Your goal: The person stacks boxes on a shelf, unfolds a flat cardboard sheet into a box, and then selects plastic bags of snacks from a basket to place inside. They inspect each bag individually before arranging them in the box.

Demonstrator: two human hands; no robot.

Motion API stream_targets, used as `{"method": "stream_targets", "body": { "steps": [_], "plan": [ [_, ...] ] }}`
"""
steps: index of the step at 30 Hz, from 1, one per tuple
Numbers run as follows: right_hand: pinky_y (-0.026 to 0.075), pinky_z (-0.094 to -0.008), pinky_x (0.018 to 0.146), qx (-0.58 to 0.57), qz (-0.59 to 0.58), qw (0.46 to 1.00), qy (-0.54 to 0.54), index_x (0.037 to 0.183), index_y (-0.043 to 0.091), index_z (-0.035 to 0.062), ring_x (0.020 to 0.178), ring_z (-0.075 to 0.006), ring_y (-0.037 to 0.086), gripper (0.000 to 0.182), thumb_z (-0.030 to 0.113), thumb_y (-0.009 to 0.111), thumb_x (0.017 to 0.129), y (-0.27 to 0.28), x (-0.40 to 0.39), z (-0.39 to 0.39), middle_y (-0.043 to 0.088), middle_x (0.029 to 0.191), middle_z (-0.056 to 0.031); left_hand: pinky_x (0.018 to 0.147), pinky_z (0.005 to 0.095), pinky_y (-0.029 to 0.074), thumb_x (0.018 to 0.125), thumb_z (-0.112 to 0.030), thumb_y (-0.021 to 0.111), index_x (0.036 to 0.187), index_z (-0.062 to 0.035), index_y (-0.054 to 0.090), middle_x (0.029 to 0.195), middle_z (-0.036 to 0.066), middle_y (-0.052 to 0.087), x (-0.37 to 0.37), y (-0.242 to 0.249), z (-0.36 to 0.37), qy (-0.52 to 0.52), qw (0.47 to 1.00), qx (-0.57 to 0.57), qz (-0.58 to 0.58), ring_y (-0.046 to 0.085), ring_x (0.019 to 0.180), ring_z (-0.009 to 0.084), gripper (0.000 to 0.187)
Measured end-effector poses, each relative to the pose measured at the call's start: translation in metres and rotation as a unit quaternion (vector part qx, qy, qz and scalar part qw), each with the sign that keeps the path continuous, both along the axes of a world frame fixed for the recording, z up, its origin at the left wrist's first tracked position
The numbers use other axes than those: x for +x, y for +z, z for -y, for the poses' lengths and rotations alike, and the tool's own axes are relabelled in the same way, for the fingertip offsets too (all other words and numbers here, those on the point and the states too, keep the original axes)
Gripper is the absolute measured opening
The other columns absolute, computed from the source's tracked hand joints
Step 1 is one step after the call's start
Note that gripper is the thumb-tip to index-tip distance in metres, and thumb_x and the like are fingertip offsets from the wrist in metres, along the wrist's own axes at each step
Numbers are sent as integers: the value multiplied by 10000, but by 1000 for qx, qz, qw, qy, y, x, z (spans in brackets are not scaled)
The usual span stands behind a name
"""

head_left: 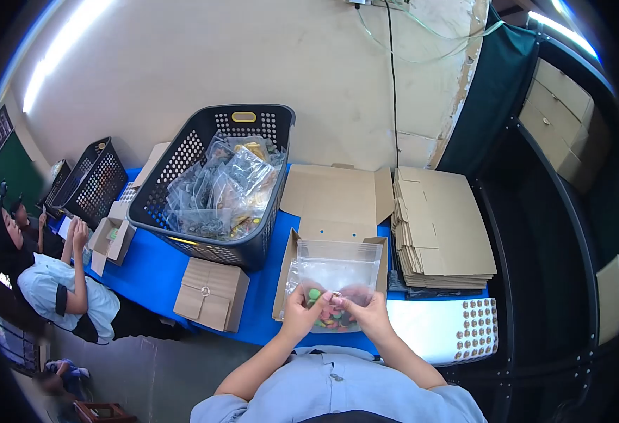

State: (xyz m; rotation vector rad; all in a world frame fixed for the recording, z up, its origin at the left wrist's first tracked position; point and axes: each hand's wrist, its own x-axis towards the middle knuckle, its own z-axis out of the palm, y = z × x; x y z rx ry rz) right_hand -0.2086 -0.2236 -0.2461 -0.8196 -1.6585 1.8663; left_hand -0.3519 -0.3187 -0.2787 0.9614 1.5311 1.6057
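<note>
A clear zip-top plastic bag with small green, pink and orange pieces in its lower part lies over an open cardboard box. My left hand is closed on the bag's left side. My right hand grips it from the right. Both thumbs meet at the bag's middle, where a small round pale item shows between them; what it is I cannot make out. To the right of my right hand lies a white sheet with rows of round brown stickers.
A dark perforated basket full of filled plastic bags stands at the back left. Before it sits a closed carton. Flattened cartons are stacked at right, beside a black shelf. A co-worker is at far left.
</note>
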Motion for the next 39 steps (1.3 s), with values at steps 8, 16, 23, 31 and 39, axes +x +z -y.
{"method": "stream_targets", "body": {
  "steps": [8, 16, 23, 31, 39],
  "plan": [
    [491, -239, 563, -51, -49, 996, 58, 1017, 674, 56, 696, -95, 629, 242, 258, 660, 884, -9, -3, -10, 687, 848, -39, 655, 228, 497, 841, -87, 693, 1139, -59, 482, 984, 46, 568, -9, 8, -2, -63, 996, 6, 66, 590, 842, 98, 366],
    [477, -228, 643, -129, -26, 991, -9, 921, 687, 6, 715, -95, 618, 242, 235, 711, 845, -13, -6, 3, 682, 828, -53, 839, 284, 494, 779, -108, 756, 1257, -87, 458, 1093, 74, 566, -14, -8, 9, -155, 987, -34, 36, 572, 1003, 147, 564],
    [459, -243, 660, -66, -33, 996, -53, 882, 697, 30, 728, -98, 585, 194, 213, 730, 825, -24, 4, -14, 670, 795, -46, 955, 335, 440, 720, -77, 798, 1374, -91, 318, 1272, 138, 489, -15, -19, 7, -156, 985, 72, 4, 534, 1129, 203, 812],
    [489, -258, 734, 5, 6, 1000, 11, 905, 701, -16, 789, -115, 609, 205, 184, 690, 857, -7, -8, -3, 675, 833, -49, 778, 274, 517, 822, -53, 714, 986, 5, 677, 873, 90, 692, -28, -15, 2, -56, 994, 37, 81, 659, 829, 152, 178],
    [456, -259, 812, -30, 8, 992, 121, 1089, 665, -4, 873, -98, 571, 422, 359, 474, 987, -14, 12, -15, 671, 952, -62, 899, 319, 456, 1000, -324, 430, 1261, 20, 533, 1027, 128, 678, -57, -23, 14, -227, 941, 29, 250, 617, 1024, 188, 444]
  ]
}}
